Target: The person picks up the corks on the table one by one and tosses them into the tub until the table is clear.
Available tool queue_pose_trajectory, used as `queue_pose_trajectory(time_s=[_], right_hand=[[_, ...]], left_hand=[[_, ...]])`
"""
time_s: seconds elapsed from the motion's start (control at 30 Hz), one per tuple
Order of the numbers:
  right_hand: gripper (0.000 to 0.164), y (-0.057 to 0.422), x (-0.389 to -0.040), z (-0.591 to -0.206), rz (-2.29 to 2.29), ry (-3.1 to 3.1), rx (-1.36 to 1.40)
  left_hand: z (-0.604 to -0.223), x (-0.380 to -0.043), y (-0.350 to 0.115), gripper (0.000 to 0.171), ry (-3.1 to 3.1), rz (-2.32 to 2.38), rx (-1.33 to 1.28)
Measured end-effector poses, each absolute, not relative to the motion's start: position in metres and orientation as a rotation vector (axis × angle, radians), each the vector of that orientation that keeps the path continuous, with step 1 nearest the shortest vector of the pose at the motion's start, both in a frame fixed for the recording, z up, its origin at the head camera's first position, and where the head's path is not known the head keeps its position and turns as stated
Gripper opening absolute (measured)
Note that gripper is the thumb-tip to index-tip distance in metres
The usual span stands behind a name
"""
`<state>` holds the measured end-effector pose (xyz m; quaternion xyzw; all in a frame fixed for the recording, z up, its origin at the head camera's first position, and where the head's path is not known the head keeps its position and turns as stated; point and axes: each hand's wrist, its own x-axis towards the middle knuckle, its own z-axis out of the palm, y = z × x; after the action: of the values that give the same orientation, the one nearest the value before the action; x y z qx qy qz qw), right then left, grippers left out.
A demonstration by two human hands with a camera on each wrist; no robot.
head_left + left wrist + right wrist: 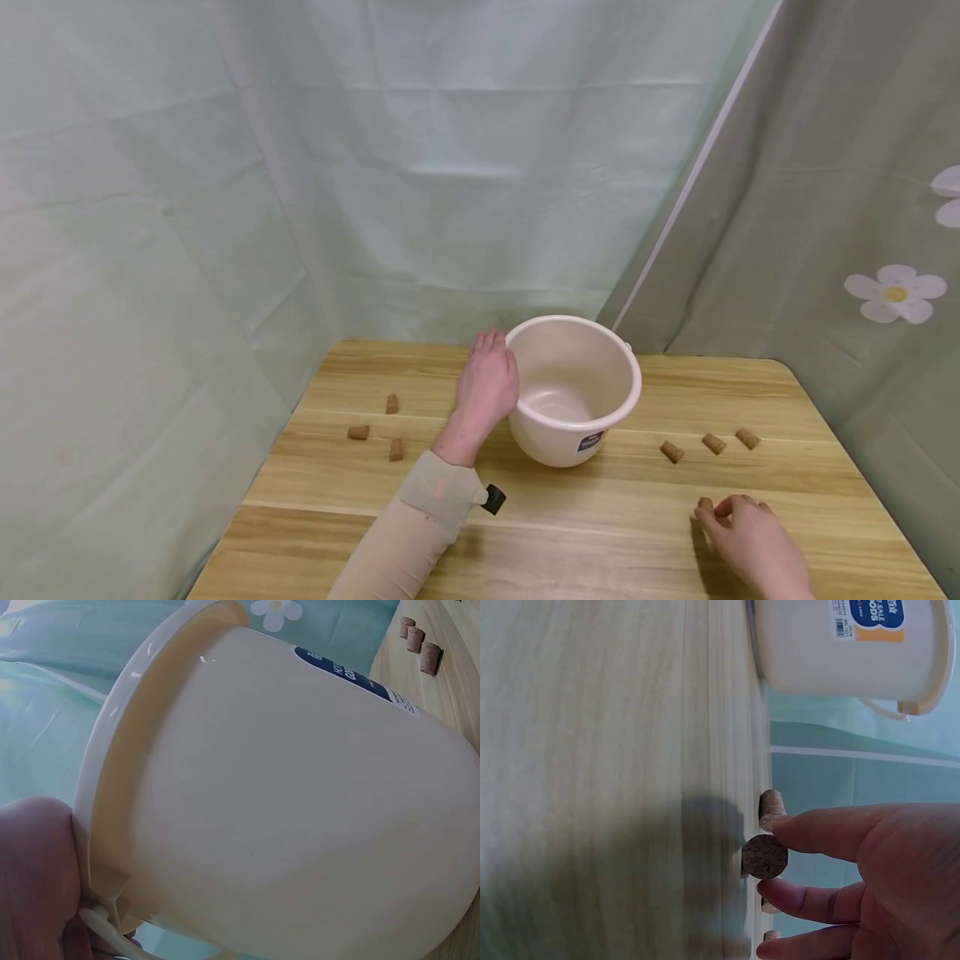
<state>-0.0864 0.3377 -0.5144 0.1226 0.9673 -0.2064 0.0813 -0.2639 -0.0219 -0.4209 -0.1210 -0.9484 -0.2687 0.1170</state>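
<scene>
A cream plastic bucket [551,442] stands on the wooden table. At its left side, my left hand [487,385] grips the rim near the handle joint; most of its fingers are hidden in the left wrist view. Near the table's right front, my right hand [756,540] has a cork stopper [765,856] between thumb and finger, pinching it close to the tabletop. Several more corks lie about: a row of three behind the right hand, including one cork [672,452] nearest the bucket, and three left of the bucket, including one cork [358,432].
The wooden table [300,533] is bounded at the back and left by a pale green curtain [465,192]. A grey-green curtain [780,208] with white flowers hangs at the right. A dark label [590,442] is on the bucket's front.
</scene>
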Motion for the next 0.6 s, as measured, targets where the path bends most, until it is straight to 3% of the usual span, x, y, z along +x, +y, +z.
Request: queue_pose_trajectory(time_s=[0.6], right_hand=[[0.055, 0.335, -0.0854, -0.515, -0.597, 2.846, 0.367]], left_hand=[[-0.4217, -0.2634, -0.0228, 0.05, -2.796, -0.796, -0.348]])
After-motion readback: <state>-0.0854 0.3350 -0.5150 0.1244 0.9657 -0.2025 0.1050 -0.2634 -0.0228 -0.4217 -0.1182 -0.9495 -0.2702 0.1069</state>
